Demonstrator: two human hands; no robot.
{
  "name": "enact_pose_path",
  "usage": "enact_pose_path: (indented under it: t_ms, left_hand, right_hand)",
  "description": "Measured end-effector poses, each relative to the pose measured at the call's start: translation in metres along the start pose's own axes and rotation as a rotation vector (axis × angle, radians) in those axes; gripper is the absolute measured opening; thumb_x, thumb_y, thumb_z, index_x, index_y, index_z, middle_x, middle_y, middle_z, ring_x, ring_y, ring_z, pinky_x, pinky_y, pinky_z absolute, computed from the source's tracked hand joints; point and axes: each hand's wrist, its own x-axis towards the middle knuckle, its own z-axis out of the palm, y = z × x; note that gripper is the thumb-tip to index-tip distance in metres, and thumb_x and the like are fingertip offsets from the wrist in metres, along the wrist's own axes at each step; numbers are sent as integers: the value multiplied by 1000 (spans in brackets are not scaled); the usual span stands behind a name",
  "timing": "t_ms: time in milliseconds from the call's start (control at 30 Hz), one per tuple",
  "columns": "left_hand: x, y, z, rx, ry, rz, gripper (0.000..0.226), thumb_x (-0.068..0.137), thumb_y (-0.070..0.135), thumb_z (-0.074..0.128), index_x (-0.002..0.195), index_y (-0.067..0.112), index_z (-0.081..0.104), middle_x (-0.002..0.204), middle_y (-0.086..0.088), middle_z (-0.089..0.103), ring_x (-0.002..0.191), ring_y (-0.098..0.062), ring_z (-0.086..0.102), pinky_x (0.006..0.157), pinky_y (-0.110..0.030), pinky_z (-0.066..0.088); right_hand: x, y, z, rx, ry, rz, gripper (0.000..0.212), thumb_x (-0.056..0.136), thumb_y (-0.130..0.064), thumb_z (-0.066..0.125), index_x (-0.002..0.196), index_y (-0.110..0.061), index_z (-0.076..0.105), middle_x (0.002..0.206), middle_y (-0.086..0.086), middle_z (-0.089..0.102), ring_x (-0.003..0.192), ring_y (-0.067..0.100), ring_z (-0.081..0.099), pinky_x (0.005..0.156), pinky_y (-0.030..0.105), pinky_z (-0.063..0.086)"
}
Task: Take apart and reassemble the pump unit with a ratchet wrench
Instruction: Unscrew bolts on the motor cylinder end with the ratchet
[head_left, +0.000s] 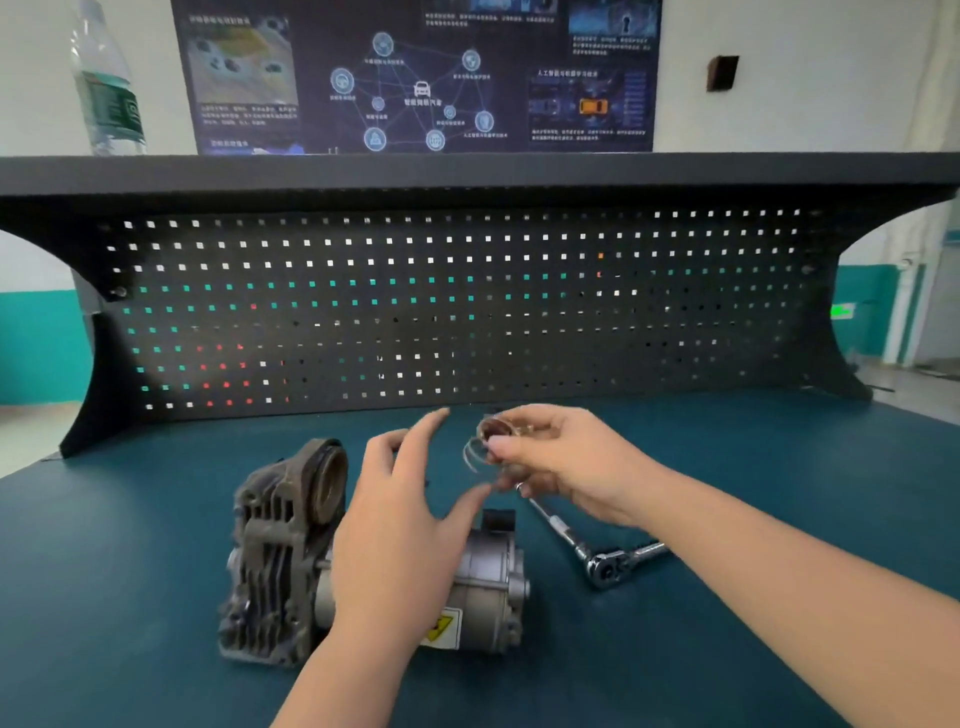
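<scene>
The pump unit (275, 551) lies on its side on the blue-green bench top, a finned dark casting at left with a round open bore on top, a silver motor body with a yellow warning label at right. My left hand (405, 519) hovers above the motor, fingers spread, holding nothing. My right hand (561, 457) is raised behind the pump, pinching a small round part with thin metal rings (485, 441); the piece is blurred. The ratchet wrench (602, 564) with its extension bar lies on the bench to the right of the pump, partly under my right forearm.
A black pegboard back panel (467, 312) rises at the far edge of the bench, with a shelf on top. A plastic water bottle (106, 83) stands on that shelf at left. A dark poster hangs on the wall behind.
</scene>
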Motion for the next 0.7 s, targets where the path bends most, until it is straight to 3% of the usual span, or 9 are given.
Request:
enact_pose_path:
  t_ms: [100,200,300,433,533,633,700]
  left_hand:
    - [0,-3,3,80,-18,-12,55,82,55,48,133,38,34,112,19,38,81,-1,51,49,-13,31]
    - [-2,-5,6,187,-36,30,47,86,52,41,129,34,42,113,16,42,83,-2,50,48,-14,26]
    - [-2,-6,6,222,-41,32,40,88,48,43,126,34,48,112,17,44,79,2,45,45,-10,21]
    - [-1,-7,7,238,-52,48,38,89,46,41,123,33,50,111,17,44,79,2,44,45,-10,21]
    - [-1,-8,8,236,-57,50,35,90,44,43,122,33,50,111,17,44,78,1,42,45,-10,20]
    - [0,-8,9,231,-63,52,32,91,42,43,121,35,49,111,18,45,76,0,41,46,-9,19]
    - [0,-8,8,214,-63,50,30,92,39,44,121,34,50,111,17,45,74,-1,42,47,-9,20]
  right_hand:
    - [26,12,-52,-147,403,111,27,86,-31,68,90,-4,62,78,15,69,56,21,68,44,23,49]
    - [41,39,-101,-572,679,251,44,87,-44,62,73,-3,60,67,13,70,57,24,67,52,32,54]
    - [51,68,-122,-943,674,384,55,87,-53,57,60,-6,51,58,7,58,56,25,56,52,28,42]
    - [62,84,-130,-988,619,492,51,89,-45,60,60,-8,42,61,6,48,57,22,47,46,26,29]
    - [65,93,-132,-964,605,536,51,90,-41,62,58,-9,38,60,5,45,60,23,46,45,27,28]
    - [62,85,-126,-967,613,549,57,89,-54,56,59,-9,38,59,6,45,57,22,44,50,29,32]
    - [57,74,-115,-981,655,511,51,89,-57,52,84,-6,51,84,13,57,80,29,54,69,35,44]
